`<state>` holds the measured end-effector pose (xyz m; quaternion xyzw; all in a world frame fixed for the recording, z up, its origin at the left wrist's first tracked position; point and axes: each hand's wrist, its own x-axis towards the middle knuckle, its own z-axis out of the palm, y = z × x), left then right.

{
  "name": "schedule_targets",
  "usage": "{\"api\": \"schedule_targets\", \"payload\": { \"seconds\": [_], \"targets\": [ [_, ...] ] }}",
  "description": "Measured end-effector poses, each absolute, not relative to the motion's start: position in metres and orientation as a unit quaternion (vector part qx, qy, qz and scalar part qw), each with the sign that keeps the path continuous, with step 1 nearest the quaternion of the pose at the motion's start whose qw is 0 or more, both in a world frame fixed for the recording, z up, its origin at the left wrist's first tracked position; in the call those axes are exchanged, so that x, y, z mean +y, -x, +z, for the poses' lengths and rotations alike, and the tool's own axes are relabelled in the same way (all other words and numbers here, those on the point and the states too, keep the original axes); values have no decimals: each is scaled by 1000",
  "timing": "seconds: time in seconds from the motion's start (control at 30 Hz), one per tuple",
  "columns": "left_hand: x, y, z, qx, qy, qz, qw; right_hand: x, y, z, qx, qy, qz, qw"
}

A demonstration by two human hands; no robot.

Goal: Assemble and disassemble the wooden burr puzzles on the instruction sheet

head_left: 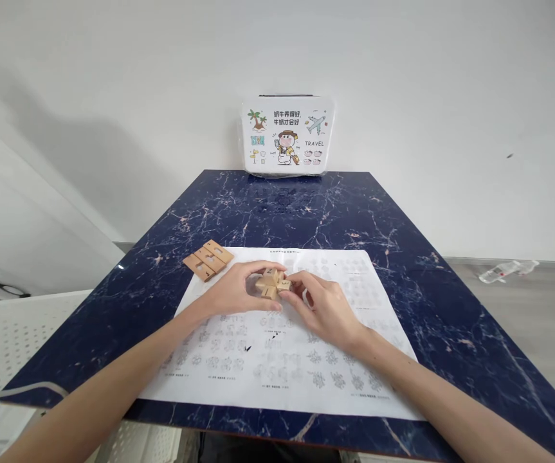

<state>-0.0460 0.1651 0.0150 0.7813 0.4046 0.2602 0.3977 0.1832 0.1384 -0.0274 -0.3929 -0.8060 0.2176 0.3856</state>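
Both of my hands meet over a printed white sheet on the dark blue marble table. Between them is a small wooden puzzle made of interlocked notched blocks. My left hand curls its fingers round the puzzle's left side. From the right, my right hand pinches one of its blocks with fingertips. Three loose notched wooden pieces lie side by side at the sheet's far left corner, apart from my hands.
A white bag with a cartoon print and the word TRAVEL leans on the wall at the table's far edge. A white perforated surface stands to the left. A clear plastic bottle lies on the floor at right.
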Motion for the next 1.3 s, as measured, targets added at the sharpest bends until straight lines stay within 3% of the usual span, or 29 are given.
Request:
{"api": "schedule_targets", "payload": {
  "seconds": [1.3],
  "targets": [
    [172, 41, 9, 418, -791, 277, 352, 151, -183, -28, -794, 394, 254, 386]
  ]
}}
